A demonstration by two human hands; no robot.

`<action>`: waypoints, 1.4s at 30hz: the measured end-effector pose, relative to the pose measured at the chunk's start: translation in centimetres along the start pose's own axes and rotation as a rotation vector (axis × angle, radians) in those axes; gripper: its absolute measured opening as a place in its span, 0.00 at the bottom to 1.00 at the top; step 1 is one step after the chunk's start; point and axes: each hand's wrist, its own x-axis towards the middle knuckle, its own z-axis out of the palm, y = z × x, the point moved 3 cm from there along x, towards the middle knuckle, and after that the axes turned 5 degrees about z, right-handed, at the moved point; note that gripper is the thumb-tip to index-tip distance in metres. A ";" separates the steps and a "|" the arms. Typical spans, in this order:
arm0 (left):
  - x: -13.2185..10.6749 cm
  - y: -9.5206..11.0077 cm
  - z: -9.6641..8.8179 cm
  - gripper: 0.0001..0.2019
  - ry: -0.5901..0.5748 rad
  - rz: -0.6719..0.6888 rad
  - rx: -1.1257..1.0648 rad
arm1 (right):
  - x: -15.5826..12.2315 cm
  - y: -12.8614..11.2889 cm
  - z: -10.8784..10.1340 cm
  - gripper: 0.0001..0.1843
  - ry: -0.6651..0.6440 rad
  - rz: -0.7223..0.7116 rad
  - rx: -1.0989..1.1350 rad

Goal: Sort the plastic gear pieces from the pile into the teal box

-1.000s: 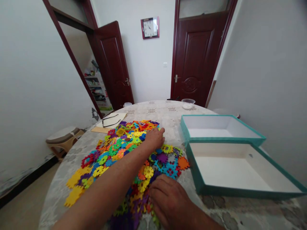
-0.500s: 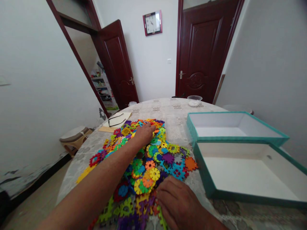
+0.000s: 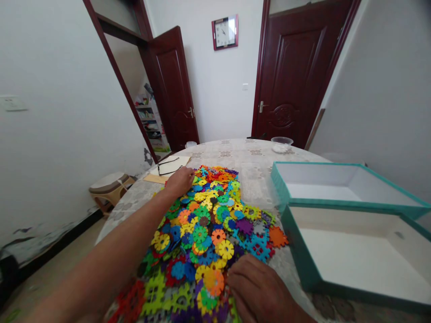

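Observation:
A heap of colourful plastic interlocking pieces (image 3: 198, 211), notched discs and toothed squares, spreads over the middle of the table. At its far left edge is my left hand (image 3: 181, 181), fingers curled together; whatever they hold, if anything, is hidden. My right hand (image 3: 257, 287) rests at the heap's near right side with its fingers bent and pressed together. Its fingertips are beside an orange disc (image 3: 217, 281) and a yellow disc (image 3: 225, 249), and their grip is hidden. Larger toothed pieces, such as an orange one (image 3: 278, 237), lie at the heap's right edge.
Two teal-edged open boxes (image 3: 303, 264) stand to the right, one behind the other. Eyeglasses (image 3: 170, 166) lie on paper at the far left. A clear bowl (image 3: 282, 142) sits at the back of the patterned tablecloth (image 3: 256, 170). A stool (image 3: 111, 186) stands left of the table.
My left hand has moved left, from the far middle of the heap to its far left edge. More discs show near my right fingertips. The view has turned slightly left.

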 end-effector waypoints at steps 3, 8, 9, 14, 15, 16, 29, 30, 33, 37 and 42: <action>-4.9 1.4 -2.9 0.13 0.035 0.070 -0.046 | -0.1 0.0 -0.1 0.11 -0.012 0.009 -0.007; -16.4 6.0 -5.6 0.11 -0.019 0.286 -0.272 | 0.4 -1.0 -0.9 0.07 -0.044 -0.024 -0.019; -18.1 6.9 -5.4 0.10 -0.049 0.332 -0.281 | 0.4 -1.4 -0.8 0.08 -0.056 -0.073 -0.036; -20.3 8.1 -2.5 0.21 -0.053 0.342 -0.178 | -0.4 -3.0 2.7 0.12 -0.079 -0.264 -0.157; -19.8 7.8 -2.0 0.22 -0.054 0.330 -0.152 | -0.7 -3.0 3.6 0.11 -0.056 -0.277 -0.180; -19.1 7.5 -1.5 0.23 -0.057 0.318 -0.127 | -1.0 -3.0 4.4 0.10 -0.033 -0.288 -0.202; -6.9 2.5 3.3 0.28 -0.037 0.100 0.009 | -1.5 -2.1 5.0 0.10 -0.001 -0.272 -0.273; -6.2 2.2 3.5 0.28 -0.044 0.076 0.020 | -1.7 -2.0 5.2 0.11 -0.014 -0.262 -0.269; -4.1 1.4 3.6 0.25 -0.055 -0.008 0.058 | -2.1 -1.5 5.8 0.13 0.004 -0.225 -0.244; -2.0 -0.6 3.5 0.20 -0.047 -0.094 0.098 | -2.3 -0.7 6.2 0.21 -0.035 -0.072 -0.183; -1.0 -3.2 3.5 0.14 -0.079 -0.209 0.138 | -2.5 -0.3 6.0 0.25 -0.064 0.029 -0.186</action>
